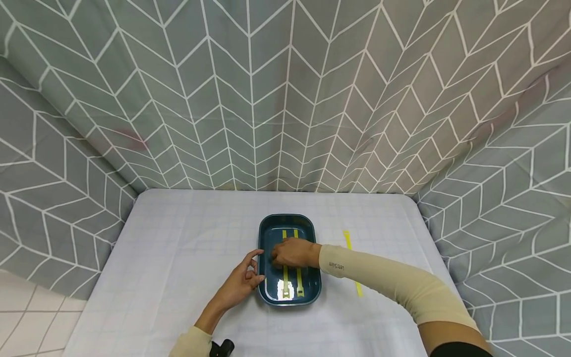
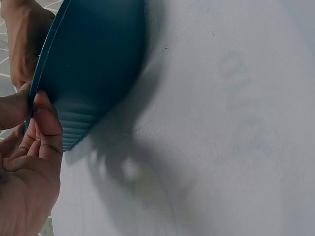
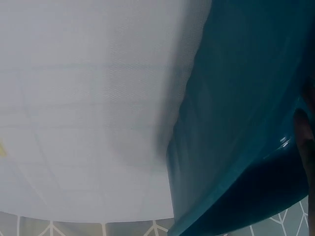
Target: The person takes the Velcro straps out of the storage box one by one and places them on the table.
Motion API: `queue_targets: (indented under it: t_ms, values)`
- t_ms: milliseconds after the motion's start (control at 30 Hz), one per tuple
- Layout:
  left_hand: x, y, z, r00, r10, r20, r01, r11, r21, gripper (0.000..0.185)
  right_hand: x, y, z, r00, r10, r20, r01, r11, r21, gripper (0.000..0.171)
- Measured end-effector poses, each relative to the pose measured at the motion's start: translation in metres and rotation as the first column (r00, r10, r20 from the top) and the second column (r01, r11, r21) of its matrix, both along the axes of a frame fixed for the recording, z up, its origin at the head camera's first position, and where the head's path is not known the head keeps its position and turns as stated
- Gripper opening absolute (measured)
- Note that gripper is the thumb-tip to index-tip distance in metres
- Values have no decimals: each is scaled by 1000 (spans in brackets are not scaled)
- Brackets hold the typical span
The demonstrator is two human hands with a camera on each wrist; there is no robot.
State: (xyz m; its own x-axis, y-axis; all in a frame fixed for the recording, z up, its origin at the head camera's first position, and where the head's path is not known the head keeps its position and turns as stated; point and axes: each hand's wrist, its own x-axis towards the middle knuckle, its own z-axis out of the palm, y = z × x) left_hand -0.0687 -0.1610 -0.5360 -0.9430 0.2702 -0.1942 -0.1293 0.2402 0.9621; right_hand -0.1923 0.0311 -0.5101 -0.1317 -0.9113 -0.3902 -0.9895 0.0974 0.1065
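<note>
While left hand steadies tray, right hand seemingly on strips

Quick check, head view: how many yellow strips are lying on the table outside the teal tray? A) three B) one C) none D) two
B: one yellow strip lies on the table to the right of the teal tray, partly hidden by the right forearm; the two other yellow strips lie inside the tray under the right hand.
</note>
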Motion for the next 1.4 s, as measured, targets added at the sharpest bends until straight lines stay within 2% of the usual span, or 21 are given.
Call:
queue_targets:
  t_ms: [400,600,867,1167,1400]
  values:
    - [-1,0,0,1000,-10,4,10,1000,-2,62,0,-1,-4,998,52,-37,-52,999,-2,25]
    - [-2,1,0,999,-27,-25,28,1000,6,64,0,0,-6,993,83,-89,-81,997,17,28]
    - [-1,1,-1,1000,-14,-20,14,1000,25,65,1,2,-7,988,115,-101,-116,993,-8,25]
    - [1,2,1,1000,-6,-20,7,999,33,65,-1,4,-11,991,115,-67,-119,991,-59,18]
    - [1,2,1,1000,-16,-22,16,1000,27,64,-2,4,-11,997,76,-20,-77,995,-57,19]
